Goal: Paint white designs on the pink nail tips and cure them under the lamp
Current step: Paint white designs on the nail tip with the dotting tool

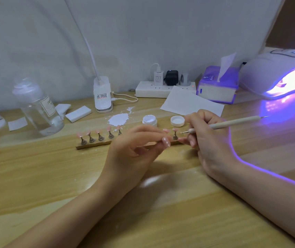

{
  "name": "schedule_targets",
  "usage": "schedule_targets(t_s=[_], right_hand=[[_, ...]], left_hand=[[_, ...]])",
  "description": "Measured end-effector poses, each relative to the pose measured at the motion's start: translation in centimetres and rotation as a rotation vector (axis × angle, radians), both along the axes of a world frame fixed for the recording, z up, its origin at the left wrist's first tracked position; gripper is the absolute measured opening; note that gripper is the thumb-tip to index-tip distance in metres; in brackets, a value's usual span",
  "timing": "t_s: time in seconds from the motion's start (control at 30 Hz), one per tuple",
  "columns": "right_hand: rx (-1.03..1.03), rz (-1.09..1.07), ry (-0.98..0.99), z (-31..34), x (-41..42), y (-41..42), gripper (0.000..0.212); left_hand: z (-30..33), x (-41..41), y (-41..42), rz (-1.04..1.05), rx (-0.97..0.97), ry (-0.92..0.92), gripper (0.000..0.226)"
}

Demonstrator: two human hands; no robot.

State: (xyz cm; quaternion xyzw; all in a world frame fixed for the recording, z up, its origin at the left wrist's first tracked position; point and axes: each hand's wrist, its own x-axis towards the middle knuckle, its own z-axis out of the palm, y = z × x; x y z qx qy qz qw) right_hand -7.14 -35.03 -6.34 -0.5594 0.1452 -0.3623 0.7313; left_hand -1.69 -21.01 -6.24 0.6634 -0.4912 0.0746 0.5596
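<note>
right grip [199, 133] pinches our dotting pen [232, 123]; left grip [141, 140] pinches a dotted pink nail tip [166, 141] by the wooden stand [93, 144]. next we'd judge: steady dots, then the uv lamp [283, 74].

Pink nail tips [96, 131], one apparently white-dotted; lamp [272, 72] glows violet.

Home nail-art desk, not a salon: wood-grain table [143, 203] against a draped white sheet [143, 33], lit UV curing lamp [275, 72], power strip [154, 89] with chargers, tissue box [216, 86], nail-tip stand [93, 144], gel pot [149, 120].
</note>
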Motion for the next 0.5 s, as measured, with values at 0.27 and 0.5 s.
schedule_targets(t_s=[0.27,0.5], right_hand=[[0.016,0.029,0.009,0.0,0.0,0.0,0.050],[-0.007,0.037,0.027,-0.1,0.1,0.0,0.044]], left_hand=[[2.4,1.8,0.6,0.193,-0.051,0.040,0.010],[1.8,2.4,0.3,0.173,0.245,0.050,0.028]])
